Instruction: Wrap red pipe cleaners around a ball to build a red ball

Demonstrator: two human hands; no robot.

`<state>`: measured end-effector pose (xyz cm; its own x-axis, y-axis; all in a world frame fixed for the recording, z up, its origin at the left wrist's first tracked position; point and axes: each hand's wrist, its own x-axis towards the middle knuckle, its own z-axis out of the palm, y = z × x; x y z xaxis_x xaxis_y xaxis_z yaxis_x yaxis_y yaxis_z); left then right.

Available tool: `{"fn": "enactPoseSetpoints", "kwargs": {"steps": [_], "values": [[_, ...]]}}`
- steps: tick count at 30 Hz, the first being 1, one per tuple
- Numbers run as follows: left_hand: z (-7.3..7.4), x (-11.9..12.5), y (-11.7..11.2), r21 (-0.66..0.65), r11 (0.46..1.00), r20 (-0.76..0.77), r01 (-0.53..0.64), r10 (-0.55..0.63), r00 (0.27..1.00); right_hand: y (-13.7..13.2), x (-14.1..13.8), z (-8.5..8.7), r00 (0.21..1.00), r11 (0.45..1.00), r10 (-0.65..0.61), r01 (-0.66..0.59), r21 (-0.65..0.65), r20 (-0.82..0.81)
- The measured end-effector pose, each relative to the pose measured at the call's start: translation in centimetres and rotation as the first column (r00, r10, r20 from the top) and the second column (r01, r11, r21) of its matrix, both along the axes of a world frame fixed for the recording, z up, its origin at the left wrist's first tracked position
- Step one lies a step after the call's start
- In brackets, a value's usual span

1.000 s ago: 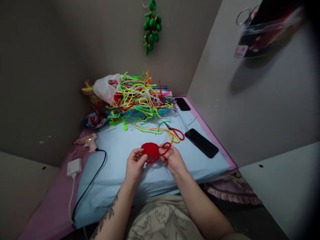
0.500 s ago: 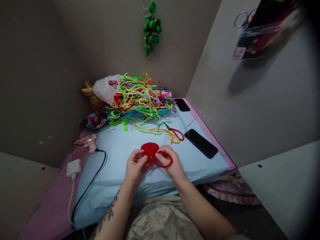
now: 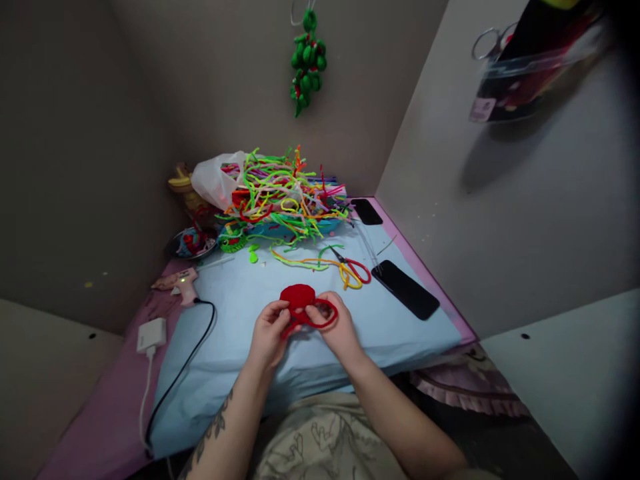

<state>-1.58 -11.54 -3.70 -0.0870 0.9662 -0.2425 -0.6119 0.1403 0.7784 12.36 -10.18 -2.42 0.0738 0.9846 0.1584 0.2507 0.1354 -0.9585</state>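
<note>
Between my hands, above the front of the blue cloth [image 3: 235, 333], is a red pipe-cleaner piece [image 3: 298, 295] with a rounded, closely packed top. From its lower side a red pipe cleaner [image 3: 331, 323] curves in a loop over my right hand. My left hand [image 3: 270, 331] pinches the piece at its lower left edge, thumb against fingers. My right hand [image 3: 336, 327] is closed at the right edge, its thumb and fingers on the red strand. Parts of the piece are hidden behind the fingers.
A tangled heap of coloured pipe cleaners [image 3: 285, 193] stands at the back. Scissors [image 3: 353, 270] with red and yellow handles and a black phone [image 3: 405, 289] lie to the right. On the left are a pink glue gun [image 3: 186, 287], its black cord, and a white adapter [image 3: 151, 335].
The loop at my right hand looks flatter and has drawn in toward the piece. Both hands still hold the red work. The whole view has shifted slightly.
</note>
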Motion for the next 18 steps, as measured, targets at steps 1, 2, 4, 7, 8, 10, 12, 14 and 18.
{"fn": "enactPoseSetpoints", "kwargs": {"steps": [1, 2, 4, 7, 8, 10, 12, 14, 18], "values": [[0.0, 0.0, 0.1, 0.002, 1.0, 0.016, -0.023, 0.023, 1.0, 0.0, -0.1, 0.0, 1.0, 1.0, -0.01, 0.01, -0.014, -0.011], [0.0, -0.1, 0.2, 0.003, 0.998, 0.032, -0.055, 0.055, 0.998, -0.1, -0.1, 0.0, 0.999, 0.999, -0.026, 0.026, -0.022, -0.025], [0.0, -0.1, 0.5, 0.002, 0.992, 0.059, -0.125, 0.124, 0.99, -0.5, -0.3, 0.0, 0.996, 0.996, -0.083, 0.083, 0.006, -0.024], [0.0, 0.0, 0.7, 0.004, 0.984, 0.065, -0.177, 0.176, 0.982, -1.6, -0.6, -0.1, 0.989, 0.981, -0.098, 0.077, 0.181, 0.112], [0.0, 0.0, 0.7, 0.009, 0.984, 0.057, -0.179, 0.178, 0.982, -2.0, -0.8, 0.0, 0.982, 0.971, -0.053, 0.008, 0.239, 0.183], [0.0, 0.1, 0.7, 0.028, 0.985, 0.034, -0.171, 0.17, 0.985, -2.5, -1.3, 0.2, 0.938, 0.939, 0.069, -0.176, 0.295, 0.34], [0.0, 0.2, 0.8, 0.045, 0.987, 0.02, -0.156, 0.155, 0.988, -2.6, -2.0, 0.4, 0.871, 0.918, 0.127, -0.285, 0.275, 0.475], [0.0, 0.2, 0.8, 0.043, 0.987, 0.034, -0.153, 0.151, 0.988, -2.4, -2.6, 0.5, 0.814, 0.926, 0.107, -0.291, 0.242, 0.571], [0.2, 0.2, 0.9, -0.007, 0.982, 0.071, -0.186, 0.186, 0.98, -2.0, -3.3, 0.4, 0.763, 0.936, 0.051, -0.262, 0.236, 0.644]]}}
